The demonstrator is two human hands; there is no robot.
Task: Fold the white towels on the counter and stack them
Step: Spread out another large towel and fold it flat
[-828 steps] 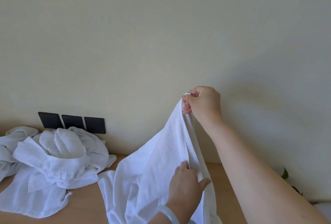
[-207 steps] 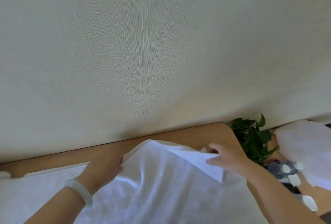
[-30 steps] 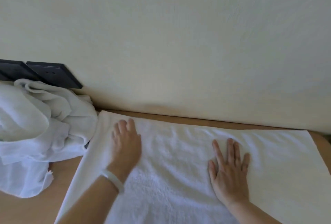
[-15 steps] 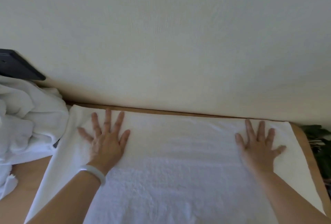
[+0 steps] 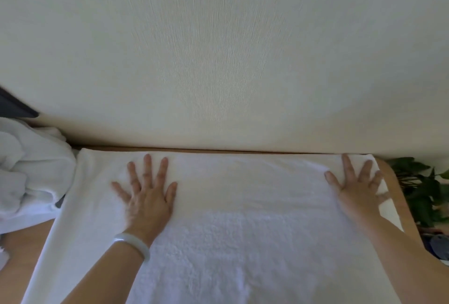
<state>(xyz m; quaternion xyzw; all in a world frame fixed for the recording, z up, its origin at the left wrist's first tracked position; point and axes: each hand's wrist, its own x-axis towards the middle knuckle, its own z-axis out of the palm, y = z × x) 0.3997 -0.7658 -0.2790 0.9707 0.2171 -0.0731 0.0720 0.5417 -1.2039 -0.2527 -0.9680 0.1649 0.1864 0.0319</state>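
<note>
**Pale wall (image 5: 218, 60), wooden bench (image 5: 394, 183): two flat hands on a white towel (image 5: 243, 209)**

The towel lies spread across the bench, its far edge running along the foot of the wall. The left hand (image 5: 148, 198), a pale bracelet (image 5: 132, 243) on its wrist, presses down with fingers straight and splayed. The right hand (image 5: 357, 190) lies flat in the same way near the towel's far right corner. A heap of crumpled white towels (image 5: 31, 170) sits at the left, touching the spread one. A green plant (image 5: 422, 190) stands past the bench's right end.
</note>
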